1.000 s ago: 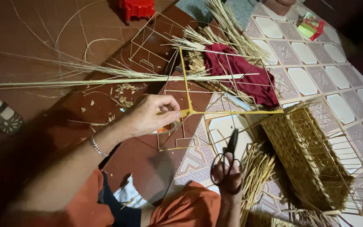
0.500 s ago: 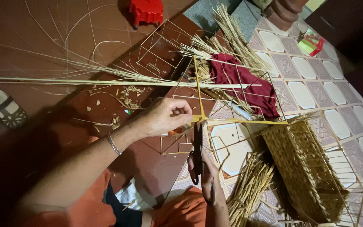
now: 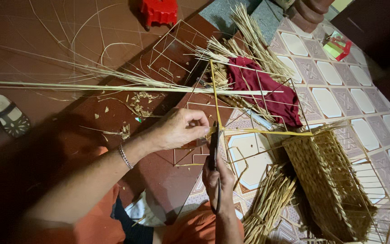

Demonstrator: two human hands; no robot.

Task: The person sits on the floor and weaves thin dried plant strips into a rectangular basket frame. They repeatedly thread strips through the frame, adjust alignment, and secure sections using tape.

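Floor tiles underlie two hands: left (image 3: 177,131) pinching one yellow strip (image 3: 267,132), right (image 3: 217,178) gripping one pair of scissors (image 3: 213,144).

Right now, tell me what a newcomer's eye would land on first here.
First, the two hands at centre: the left hand pinches a corner of the yellow wire frame, while the right hand brings black scissors up to it. Next, the dark red cloth among pale straw behind the frame, and the woven basket lying on the patterned tiles at right.
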